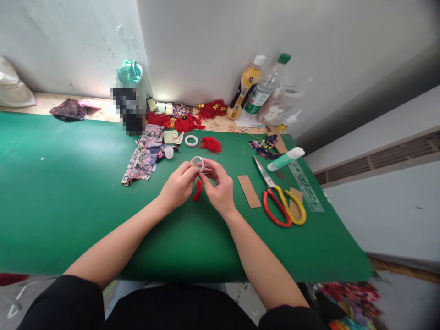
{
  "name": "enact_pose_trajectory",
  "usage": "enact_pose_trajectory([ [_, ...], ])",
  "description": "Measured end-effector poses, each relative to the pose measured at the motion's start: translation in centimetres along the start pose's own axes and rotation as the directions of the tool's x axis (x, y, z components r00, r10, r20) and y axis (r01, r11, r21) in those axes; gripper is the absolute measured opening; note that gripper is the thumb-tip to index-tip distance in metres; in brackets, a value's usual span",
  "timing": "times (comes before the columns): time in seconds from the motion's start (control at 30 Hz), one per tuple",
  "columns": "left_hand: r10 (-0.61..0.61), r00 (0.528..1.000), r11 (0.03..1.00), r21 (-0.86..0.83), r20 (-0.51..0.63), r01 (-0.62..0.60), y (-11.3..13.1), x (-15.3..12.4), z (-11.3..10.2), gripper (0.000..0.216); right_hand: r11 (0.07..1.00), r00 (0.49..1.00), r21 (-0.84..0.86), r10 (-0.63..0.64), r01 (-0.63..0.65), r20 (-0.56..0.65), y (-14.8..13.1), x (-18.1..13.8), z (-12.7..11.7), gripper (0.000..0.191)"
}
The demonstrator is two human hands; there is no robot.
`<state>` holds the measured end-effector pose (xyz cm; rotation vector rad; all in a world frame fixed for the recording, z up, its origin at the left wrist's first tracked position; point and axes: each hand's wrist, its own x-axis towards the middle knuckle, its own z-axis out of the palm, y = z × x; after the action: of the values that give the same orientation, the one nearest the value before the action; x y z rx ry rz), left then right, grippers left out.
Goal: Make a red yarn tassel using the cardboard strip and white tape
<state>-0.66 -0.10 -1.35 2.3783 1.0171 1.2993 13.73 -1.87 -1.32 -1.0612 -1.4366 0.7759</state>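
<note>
Two bare hands meet above the middle of a green table (68, 206), seen from the person's own head. The left hand (178, 185) and right hand (220, 188) both pinch a small white ring (197, 161), thin-walled and open through the centre, held upright between thumbs and fingertips just above the tabletop. A short red tassel (198, 190) hangs below the ring in the gap between the two hands. Which hand holds it cannot be told.

Just right of the right hand lies a brown cardboard strip (249, 191), flat on the green. Beyond it, toward the right edge, lie scissors (280, 201) with one red and one yellow handle, blades pointing to the far edge. A clear ruler (305, 185) runs beside them, and a white and green glue stick (285, 159) rests near its far end.

Past the hands, toward the far edge, sit a white tape roll (191, 140), a loose bundle of red thread (211, 145), a small white cap (168, 152) and a crumpled floral fabric (146, 153). Two bottles (245, 89) lean against the wall near the far right corner.

Plain green surface stretches from the left hand to the left edge. A band of green also runs along the near edge, under both forearms.
</note>
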Motion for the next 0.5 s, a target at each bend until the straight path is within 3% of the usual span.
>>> enact_pose_trajectory([
  [0.13, -0.020, 0.999, 0.999, 0.032, 0.032, 0.019, 0.0, 0.0, -0.2, 0.018, 0.995, 0.998, -0.084, -0.049, 0.047, -0.030, -0.3, -0.1, -0.1, 0.023],
  [0.4, 0.014, 0.990, 0.996, 0.083, 0.143, -0.026, -0.4, 0.2, -0.4, 0.021, 0.999, 1.000, 0.037, 0.011, -0.011, 0.008, 0.4, 0.5, -0.7, 0.018],
  [0.5, 0.010, 0.982, 0.994, 0.101, 0.187, -0.029, -0.6, 0.3, -0.5, 0.022, 1.000, 1.000, 0.003, 0.000, 0.000, 0.031, 0.3, 0.7, -1.0, 0.014],
])
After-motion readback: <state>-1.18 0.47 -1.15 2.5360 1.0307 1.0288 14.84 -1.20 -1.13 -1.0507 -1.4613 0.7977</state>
